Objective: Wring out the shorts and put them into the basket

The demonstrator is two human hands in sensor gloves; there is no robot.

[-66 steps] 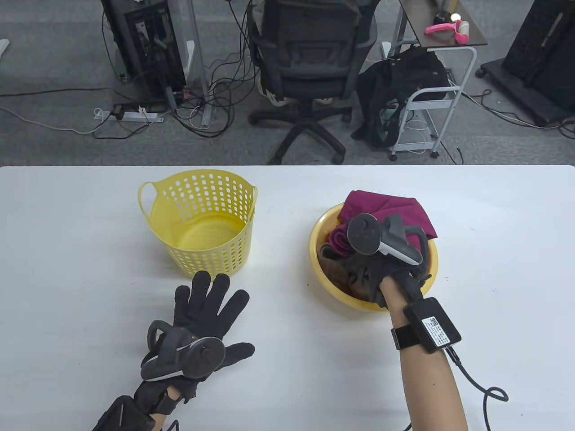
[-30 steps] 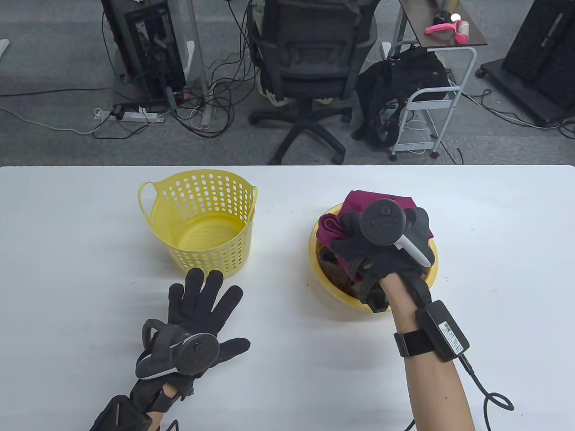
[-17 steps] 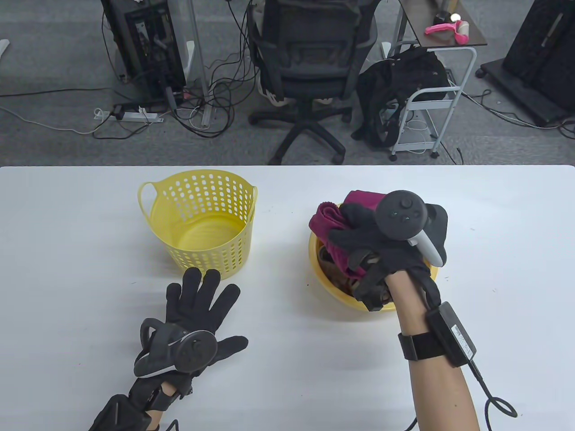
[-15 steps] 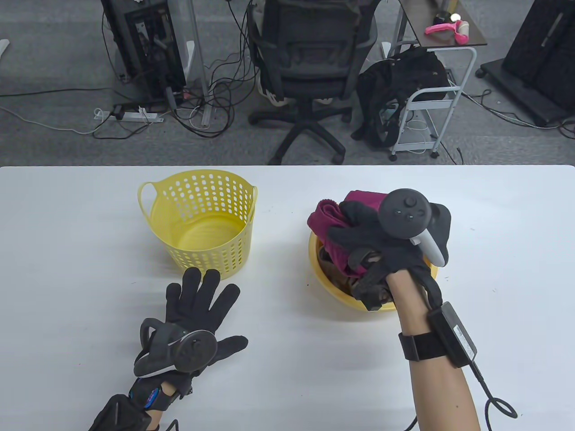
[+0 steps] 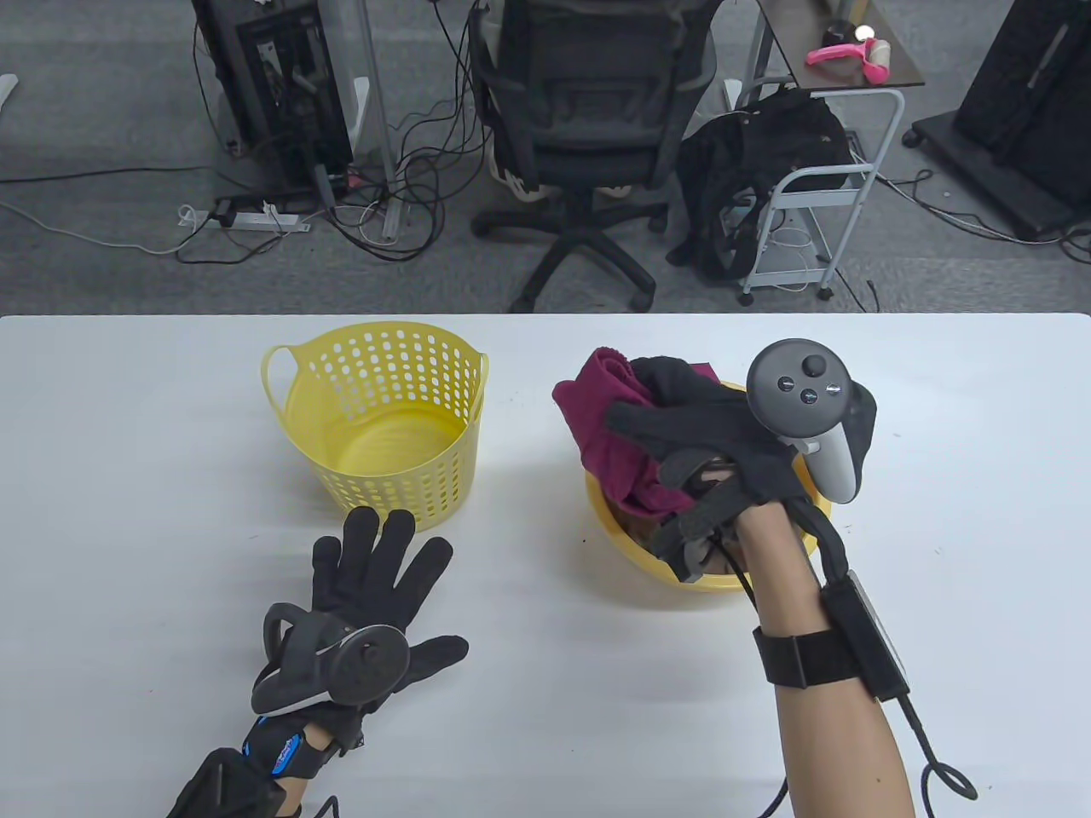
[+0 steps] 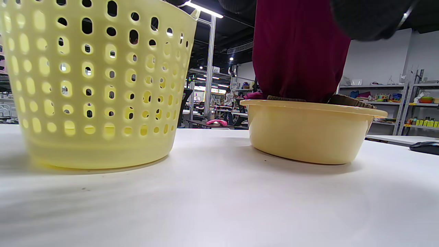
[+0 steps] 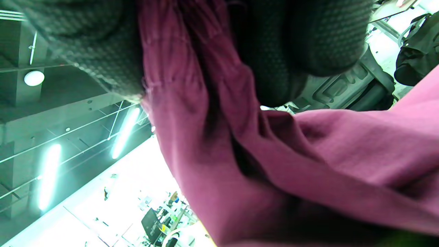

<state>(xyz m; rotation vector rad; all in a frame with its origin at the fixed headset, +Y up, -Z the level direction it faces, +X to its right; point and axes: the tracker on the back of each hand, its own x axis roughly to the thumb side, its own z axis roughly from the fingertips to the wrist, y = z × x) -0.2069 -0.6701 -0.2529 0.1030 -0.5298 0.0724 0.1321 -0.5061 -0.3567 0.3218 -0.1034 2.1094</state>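
Observation:
Maroon shorts [image 5: 601,426] hang bunched from my right hand [image 5: 682,422], whose gloved fingers curl round them above the yellow basin [image 5: 631,554]. In the left wrist view the shorts [image 6: 298,51] drop down into the basin [image 6: 308,133]. Up close in the right wrist view, the fabric [image 7: 274,154] is squeezed between glove fingers [image 7: 305,44]. The perforated yellow basket [image 5: 383,417] stands empty at the table's left middle. My left hand [image 5: 375,571] lies flat on the table just in front of the basket, fingers spread, holding nothing.
Brownish cloth [image 5: 639,532] stays in the basin under the shorts. A white table [image 5: 528,682] carries everything; its far edge runs behind the basket. Beyond it stand an office chair [image 5: 588,128], a metal cart [image 5: 818,187] and floor cables.
My right hand has lifted the maroon shorts up and leftward out of the basin, and its wrist has turned upward. The left hand has slid slightly back toward me.

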